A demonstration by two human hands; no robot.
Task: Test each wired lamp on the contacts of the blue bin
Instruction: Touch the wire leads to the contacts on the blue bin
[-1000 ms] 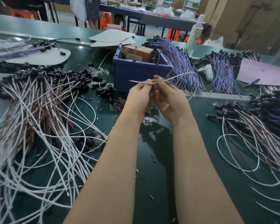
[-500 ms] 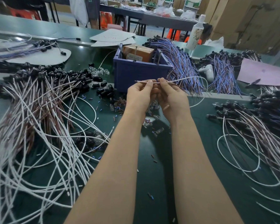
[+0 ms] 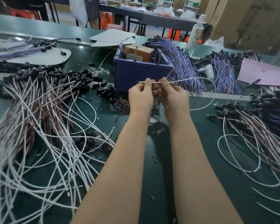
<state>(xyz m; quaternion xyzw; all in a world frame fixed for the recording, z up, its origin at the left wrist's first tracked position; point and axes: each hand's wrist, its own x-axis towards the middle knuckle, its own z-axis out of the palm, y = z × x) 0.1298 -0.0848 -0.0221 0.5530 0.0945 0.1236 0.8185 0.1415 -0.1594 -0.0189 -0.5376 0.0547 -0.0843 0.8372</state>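
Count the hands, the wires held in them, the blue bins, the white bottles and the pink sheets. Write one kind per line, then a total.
2 hands: left hand, right hand
1 white wire, pinched by both hands
1 blue bin
1 white bottle
1 pink sheet
Total: 6

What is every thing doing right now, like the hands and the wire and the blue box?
left hand: pinches the white wire near its bare tip.
right hand: pinches the same wire beside it.
white wire: held level in front of the blue bin, below its metal pins.
blue bin: upright, open on top, brown box inside.
bottle: standing upright.
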